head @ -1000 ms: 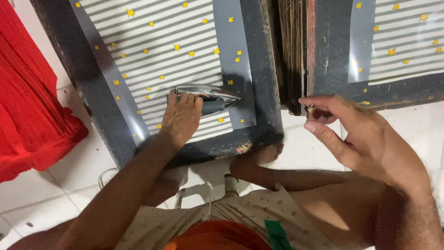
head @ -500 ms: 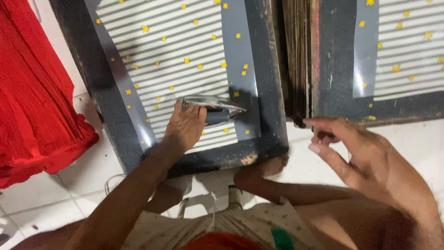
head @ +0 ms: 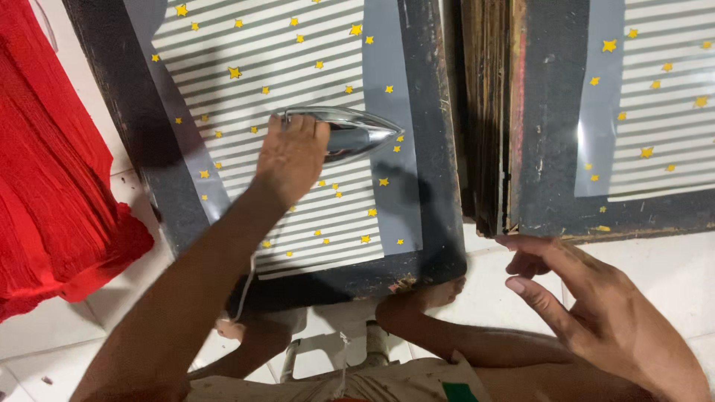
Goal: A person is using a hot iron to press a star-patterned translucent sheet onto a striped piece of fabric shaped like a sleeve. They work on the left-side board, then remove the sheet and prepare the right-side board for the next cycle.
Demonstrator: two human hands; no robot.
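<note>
Iron point(head: 350, 134) — a chrome-bodied one — sits flat on the striped, star-printed sheet point(head: 298, 67) that covers the dark board point(head: 436, 186), toward the board's right edge, tip pointing right. Your left hand point(head: 290, 160) lies over its rear end, fingers curled down on the handle, so the soleplate presses level against the sheet. Your right hand point(head: 588, 305) hangs off the near edge of the second board point(head: 547, 112), fingers loosely spread and bent, holding nothing — it is near that board's near-left corner without touching it. A red cloth pile point(head: 52, 186) lies on the tiled floor point(head: 670, 275) beside the first board's left edge. The handle is hidden under your palm, the thin cord shows only in part beside your forearm, and both boards run out of frame at the top.
</note>
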